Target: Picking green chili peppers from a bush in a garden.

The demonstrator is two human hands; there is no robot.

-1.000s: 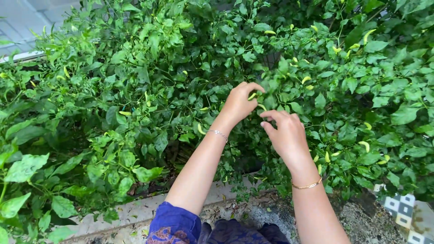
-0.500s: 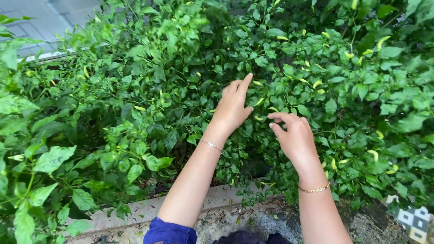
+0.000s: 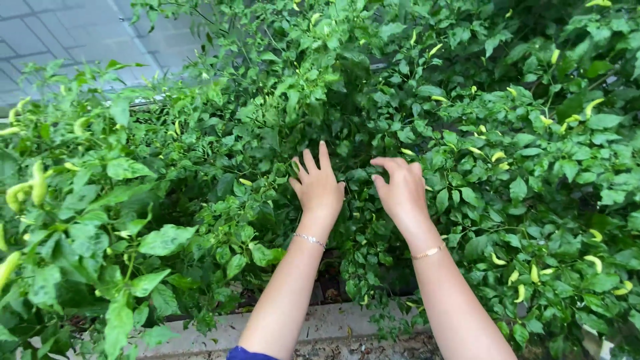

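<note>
Glossy pepper leaves (image 3: 360, 180) brush both hands' slack, spread fingers (image 3: 313, 163), grasping nothing

No packages, labels, signs or screens show anywhere in this view.
</note>
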